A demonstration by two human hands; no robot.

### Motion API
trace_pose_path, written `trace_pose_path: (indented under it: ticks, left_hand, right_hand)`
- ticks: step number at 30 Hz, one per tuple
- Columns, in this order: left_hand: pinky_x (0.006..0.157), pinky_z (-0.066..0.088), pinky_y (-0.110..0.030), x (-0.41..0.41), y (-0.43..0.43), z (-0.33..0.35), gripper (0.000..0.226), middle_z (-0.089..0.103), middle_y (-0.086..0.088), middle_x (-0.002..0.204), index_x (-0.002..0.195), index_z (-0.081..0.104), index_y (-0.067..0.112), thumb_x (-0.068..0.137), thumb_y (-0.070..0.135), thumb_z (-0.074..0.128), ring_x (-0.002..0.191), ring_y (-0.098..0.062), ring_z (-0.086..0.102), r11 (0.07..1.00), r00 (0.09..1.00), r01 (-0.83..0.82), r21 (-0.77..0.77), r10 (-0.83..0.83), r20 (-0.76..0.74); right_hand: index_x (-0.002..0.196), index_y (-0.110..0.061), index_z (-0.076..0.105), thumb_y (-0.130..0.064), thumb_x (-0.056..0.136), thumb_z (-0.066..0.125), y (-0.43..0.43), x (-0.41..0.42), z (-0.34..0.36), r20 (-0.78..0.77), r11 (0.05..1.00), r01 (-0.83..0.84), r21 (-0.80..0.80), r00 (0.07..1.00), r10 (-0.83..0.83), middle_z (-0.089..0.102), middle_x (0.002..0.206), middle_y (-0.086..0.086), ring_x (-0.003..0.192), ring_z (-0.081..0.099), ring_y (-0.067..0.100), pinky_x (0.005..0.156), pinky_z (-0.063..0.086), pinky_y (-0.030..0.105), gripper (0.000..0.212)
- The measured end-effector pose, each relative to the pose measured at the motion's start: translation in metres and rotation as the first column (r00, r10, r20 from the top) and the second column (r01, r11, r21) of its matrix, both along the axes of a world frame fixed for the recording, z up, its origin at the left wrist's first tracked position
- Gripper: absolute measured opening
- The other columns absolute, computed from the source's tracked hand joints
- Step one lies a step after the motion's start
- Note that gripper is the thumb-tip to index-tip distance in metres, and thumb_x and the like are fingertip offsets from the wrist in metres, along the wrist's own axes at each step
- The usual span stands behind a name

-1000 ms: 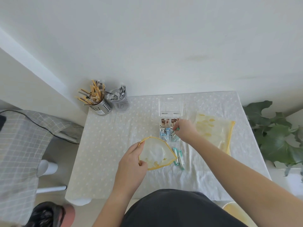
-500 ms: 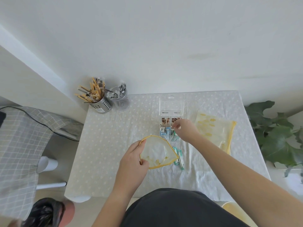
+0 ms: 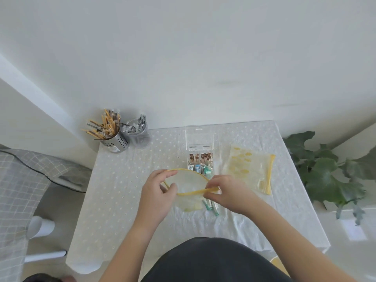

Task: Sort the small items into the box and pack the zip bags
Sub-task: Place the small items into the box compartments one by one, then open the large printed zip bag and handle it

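Midway through, by the look of it. On the white dotted tablecloth [image 3: 114, 192], far of centre: a clear plastic compartment box [image 3: 200, 161] with its transparent lid [image 3: 199, 137] thrown open toward the wall. Already loaded with small items: brown pieces in the far row, silver, blue and teal ones in the near row. Sorting seems largely done, though not finished: a few slim teal items [image 3: 211, 206] lying loose on the cloth, just near of the box and right of centre, partly hidden by the right hand.

At the centre, lifted off the table: a small translucent zip bag with a yellow rim [image 3: 188, 181], mouth pulled into a wide oval. Left hand [image 3: 157, 197] pinching the left end of the rim between thumb and fingers; right hand [image 3: 228, 193] pinching the right end of the rim, fingers curled together. Inside the bag, nothing clearly visible beyond its own yellow print, so packing of this one apparently not yet begun.

To the right, flat on the cloth: a second, larger translucent zip bag with yellow lemon print and yellow edge [image 3: 249, 169], untouched; whether filled, impossible to tell.

Left to do, as judged: loose teal items into bag or box, bags sealed, lid closed.
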State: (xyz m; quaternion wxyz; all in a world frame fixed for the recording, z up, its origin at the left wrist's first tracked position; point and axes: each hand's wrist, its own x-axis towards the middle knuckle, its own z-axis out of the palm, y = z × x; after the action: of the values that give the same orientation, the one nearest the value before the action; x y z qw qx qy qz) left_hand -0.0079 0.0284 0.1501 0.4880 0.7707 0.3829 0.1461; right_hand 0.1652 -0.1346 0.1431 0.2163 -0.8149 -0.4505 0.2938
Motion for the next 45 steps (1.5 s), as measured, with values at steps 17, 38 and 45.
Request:
trace_pose_path:
  ticks: [17, 38, 45]
  left_hand:
    - [0.086, 0.061, -0.040, -0.003, -0.036, -0.020, 0.029, 0.078, -0.012, 0.118, 0.117, 0.074, 0.010, 0.097, 0.031, 0.072, 0.100, -0.029, 0.076, 0.542, 0.940, -0.151, -0.827, 0.338, 0.050]
    - [0.095, 0.061, -0.035, -0.003, -0.031, -0.022, 0.053, 0.076, -0.012, 0.125, 0.135, 0.066, 0.012, 0.086, -0.007, 0.076, 0.116, -0.027, 0.073, 0.571, 0.989, 0.108, -0.814, 0.020, 0.145]
    - [0.098, 0.058, -0.049, 0.030, -0.025, -0.017, 0.039, 0.075, -0.011, 0.128, 0.132, 0.071, 0.015, 0.098, 0.034, 0.068, 0.112, -0.032, 0.074, 0.539, 0.966, 0.030, -0.842, 0.202, 0.164]
  right_hand:
    - [0.096, 0.000, 0.072, -0.021, 0.097, 0.070, -0.069, -0.015, 0.007, -0.637, 0.716, 0.681, 0.153, 0.622, -0.455, 0.078, 0.095, 0.009, 0.090, 0.075, 0.029, 0.087, 0.061, 0.048, 0.020]
    - [0.099, -0.003, 0.074, -0.020, 0.096, 0.069, -0.096, -0.014, -0.005, -0.778, 0.529, 0.836, 0.148, 0.428, -0.460, 0.076, 0.104, 0.015, 0.087, 0.071, 0.030, 0.087, 0.058, 0.046, 0.018]
    - [0.103, -0.003, 0.075, -0.030, 0.091, 0.074, -0.116, 0.004, -0.007, -0.768, 0.750, 0.657, 0.076, 0.519, -0.376, 0.074, 0.109, 0.015, 0.099, 0.070, 0.026, 0.099, 0.054, 0.051, 0.029]
